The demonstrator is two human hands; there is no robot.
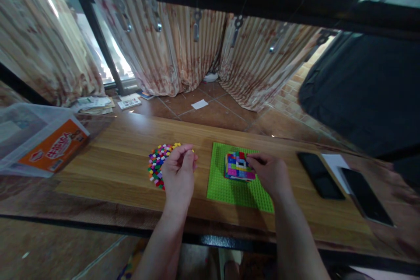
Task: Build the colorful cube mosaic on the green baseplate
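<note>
A green studded baseplate point(218, 183) lies on the wooden table, and a multicoloured block of toy bricks point(238, 169) stands on it with a small hole in its top. My right hand point(271, 173) is at the block's right top edge, thumb and fingers pinched together; whatever is between them is hidden. To the left is a loose pile of small coloured bricks point(157, 162). My left hand point(180, 168) hovers over the pile's right side with its fingers curled to the thumb. A bit of yellow shows by those fingertips, too small to make out.
A clear plastic bin point(39, 113) with an orange label stands at the far left. Two dark phones point(320, 175) and a white paper point(336, 168) lie at the right. Metal hooks point(197, 24) hang from a dark bar above. Papers point(93, 104) lie beyond the table.
</note>
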